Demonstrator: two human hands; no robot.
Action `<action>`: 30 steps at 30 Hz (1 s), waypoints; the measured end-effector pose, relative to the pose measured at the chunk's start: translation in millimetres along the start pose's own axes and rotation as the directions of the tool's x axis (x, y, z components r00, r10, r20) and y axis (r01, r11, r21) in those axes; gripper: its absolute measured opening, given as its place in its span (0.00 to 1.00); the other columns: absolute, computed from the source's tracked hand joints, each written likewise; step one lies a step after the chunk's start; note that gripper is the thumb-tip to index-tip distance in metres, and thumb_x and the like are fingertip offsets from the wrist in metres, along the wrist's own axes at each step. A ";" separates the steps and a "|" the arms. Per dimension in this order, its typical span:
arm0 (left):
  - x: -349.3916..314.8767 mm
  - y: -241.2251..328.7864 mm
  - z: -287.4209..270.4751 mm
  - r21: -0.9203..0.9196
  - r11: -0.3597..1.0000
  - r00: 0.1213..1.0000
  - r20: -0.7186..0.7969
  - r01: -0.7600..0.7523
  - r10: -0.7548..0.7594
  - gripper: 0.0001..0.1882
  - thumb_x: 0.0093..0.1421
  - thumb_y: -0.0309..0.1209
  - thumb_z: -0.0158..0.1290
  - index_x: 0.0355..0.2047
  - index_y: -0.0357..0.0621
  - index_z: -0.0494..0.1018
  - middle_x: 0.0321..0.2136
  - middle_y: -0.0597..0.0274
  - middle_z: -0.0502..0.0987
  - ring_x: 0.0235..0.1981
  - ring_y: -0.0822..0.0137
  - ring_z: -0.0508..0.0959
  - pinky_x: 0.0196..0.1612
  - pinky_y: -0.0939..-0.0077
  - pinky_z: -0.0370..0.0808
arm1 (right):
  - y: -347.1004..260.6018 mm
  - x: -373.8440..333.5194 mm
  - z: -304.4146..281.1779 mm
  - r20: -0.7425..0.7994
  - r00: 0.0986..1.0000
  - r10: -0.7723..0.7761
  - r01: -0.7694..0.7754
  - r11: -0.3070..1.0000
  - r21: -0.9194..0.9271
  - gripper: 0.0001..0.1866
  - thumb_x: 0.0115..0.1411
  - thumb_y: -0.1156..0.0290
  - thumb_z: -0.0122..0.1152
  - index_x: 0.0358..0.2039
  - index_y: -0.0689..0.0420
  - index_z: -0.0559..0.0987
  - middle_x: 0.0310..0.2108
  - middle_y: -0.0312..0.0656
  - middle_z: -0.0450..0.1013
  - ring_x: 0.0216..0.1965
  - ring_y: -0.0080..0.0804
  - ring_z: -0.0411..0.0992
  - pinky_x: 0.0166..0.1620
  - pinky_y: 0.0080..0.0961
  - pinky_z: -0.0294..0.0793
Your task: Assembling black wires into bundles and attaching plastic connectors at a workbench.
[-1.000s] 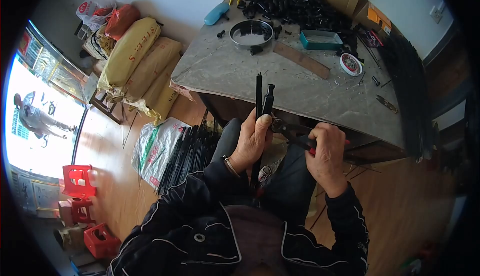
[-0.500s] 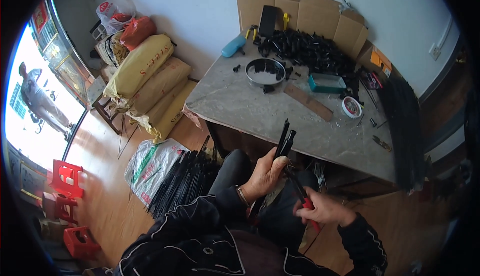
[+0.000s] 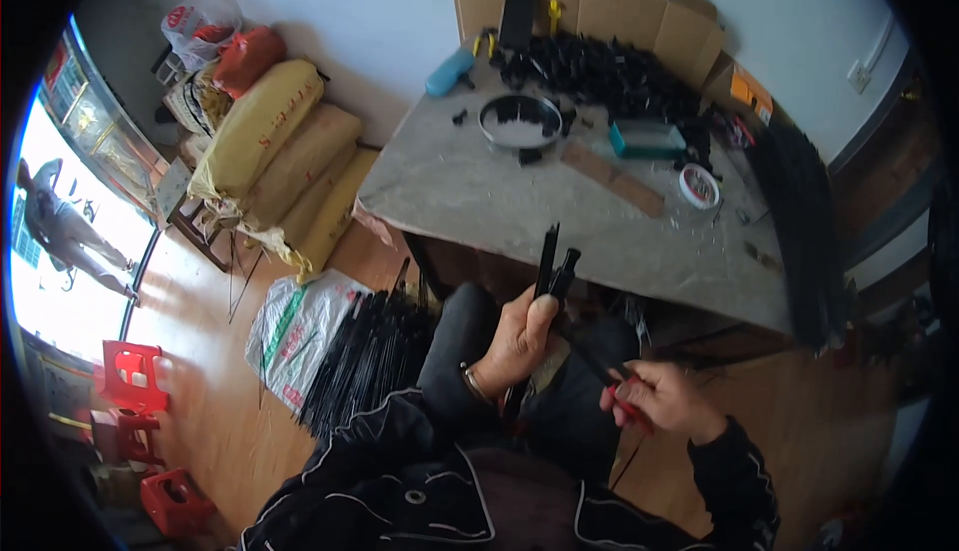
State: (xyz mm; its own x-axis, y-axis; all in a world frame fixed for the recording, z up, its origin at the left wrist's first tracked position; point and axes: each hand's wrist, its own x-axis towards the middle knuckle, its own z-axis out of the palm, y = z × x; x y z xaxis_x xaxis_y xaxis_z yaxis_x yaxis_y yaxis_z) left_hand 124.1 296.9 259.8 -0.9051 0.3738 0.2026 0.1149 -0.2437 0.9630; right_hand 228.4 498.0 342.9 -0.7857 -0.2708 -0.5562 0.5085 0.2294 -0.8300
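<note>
In the left hand [image 3: 513, 344], curled closed, holds slim black rods [image 3: 548, 257] nearly upright in front of the near edge of the tabletop [image 3: 450, 191]; in the right hand [image 3: 667, 398], wrapped closed at the grips, holds red-handled pliers [image 3: 597, 357], with the jaws' opening too blurred to tell. Seem light and stiff, perhaps springy, likely smooth enough to slip or twist, hardly fragile. Best held just below the upper ends, thumb pressed across.

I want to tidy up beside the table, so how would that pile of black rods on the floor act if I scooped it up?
The black rods would probably stay fairly stiff, since they look mostly straight. They may slide apart or spill, as their ends sit unevenly and I can see no tie around them.
</note>
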 end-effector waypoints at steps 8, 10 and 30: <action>1.6 12.4 5.6 -0.057 0.987 0.989 0.012 0.149 -0.148 0.30 0.66 0.58 0.35 0.30 0.41 0.68 0.13 0.71 0.64 0.10 0.80 0.62 0.14 0.85 0.57 | 21.2 7.9 3.6 0.410 0.912 -0.022 -0.128 0.934 0.333 0.13 0.58 0.67 0.60 0.39 0.59 0.70 0.19 0.38 0.68 0.16 0.22 0.67 0.17 0.18 0.65; 0.1 5.8 5.9 -0.013 0.997 0.997 -0.039 0.073 -0.074 0.32 0.65 0.60 0.34 0.29 0.40 0.67 0.11 0.71 0.63 0.10 0.80 0.63 0.13 0.85 0.57 | 13.6 5.2 9.1 -0.093 0.885 -0.456 0.360 0.798 -0.482 0.13 0.59 0.74 0.55 0.45 0.61 0.69 0.21 0.35 0.67 0.19 0.18 0.65 0.21 0.16 0.66; -1.1 7.2 7.0 0.057 0.991 0.992 0.015 0.123 -0.124 0.35 0.64 0.63 0.30 0.31 0.41 0.68 0.14 0.69 0.67 0.10 0.80 0.64 0.13 0.86 0.58 | 19.3 3.4 52.3 0.310 0.950 0.027 -0.214 0.778 0.590 0.16 0.69 0.56 0.44 0.34 0.57 0.67 0.16 0.29 0.58 0.14 0.15 0.56 0.19 0.18 0.64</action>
State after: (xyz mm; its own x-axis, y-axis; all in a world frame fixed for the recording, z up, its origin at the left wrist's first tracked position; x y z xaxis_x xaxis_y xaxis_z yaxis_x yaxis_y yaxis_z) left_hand 128.8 301.0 267.8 -0.9061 0.4146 0.0842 0.0260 -0.1441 0.9892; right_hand 253.9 452.6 322.8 -0.6238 -0.5408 -0.5643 0.7722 -0.3149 -0.5519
